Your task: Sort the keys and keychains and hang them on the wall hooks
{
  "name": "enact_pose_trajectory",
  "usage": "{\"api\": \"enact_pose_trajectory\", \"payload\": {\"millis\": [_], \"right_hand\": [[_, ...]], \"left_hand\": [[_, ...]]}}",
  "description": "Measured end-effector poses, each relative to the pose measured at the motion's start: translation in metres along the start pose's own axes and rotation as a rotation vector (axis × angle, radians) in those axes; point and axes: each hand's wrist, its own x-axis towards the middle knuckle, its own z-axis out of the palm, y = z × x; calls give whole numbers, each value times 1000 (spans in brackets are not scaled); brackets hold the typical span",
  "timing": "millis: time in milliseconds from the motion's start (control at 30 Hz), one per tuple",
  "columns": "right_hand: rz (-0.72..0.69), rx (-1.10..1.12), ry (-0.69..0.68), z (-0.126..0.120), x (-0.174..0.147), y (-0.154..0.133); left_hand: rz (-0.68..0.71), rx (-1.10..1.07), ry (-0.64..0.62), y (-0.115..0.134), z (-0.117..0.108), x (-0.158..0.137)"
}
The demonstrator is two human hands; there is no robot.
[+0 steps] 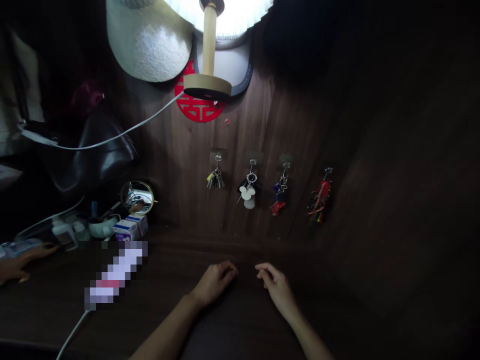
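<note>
My left hand rests low over the dark wooden surface, its fingers loosely bent and the thumb a little apart. Opposite it, my right hand hangs in a similar pose, fingertips pointing inward. A small gap separates the two hands, and neither holds anything that shows. On the panel above them, several sets of keys and charms hang from hooks: a bunch of keys, a white mouse-head charm, a blue and red charm and a red braided hanging.
A lit lamp hangs above a red paper cutout. Nearby are caps and a black bag. At left stand a round mirror, small boxes, a bottle, a brown hand-shaped thing and a blurred-out item with a cable.
</note>
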Motion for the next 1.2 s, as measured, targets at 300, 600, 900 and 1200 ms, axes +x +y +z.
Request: {"api": "enact_pose_trajectory", "payload": {"millis": [300,600,900,1200], "right_hand": [[72,90,-58,6,-13,-21],[5,769,-371,32,-25,-96],[-214,948,-132,38,-13,-155],[-165,898,-21,60,-9,-159]], "left_hand": [[-71,-85,-75,-2,-33,-22],[-120,-737,72,22,-85,-57],[265,-1125,229,50,-135,-80],[191,-1138,268,25,-145,-84]]}}
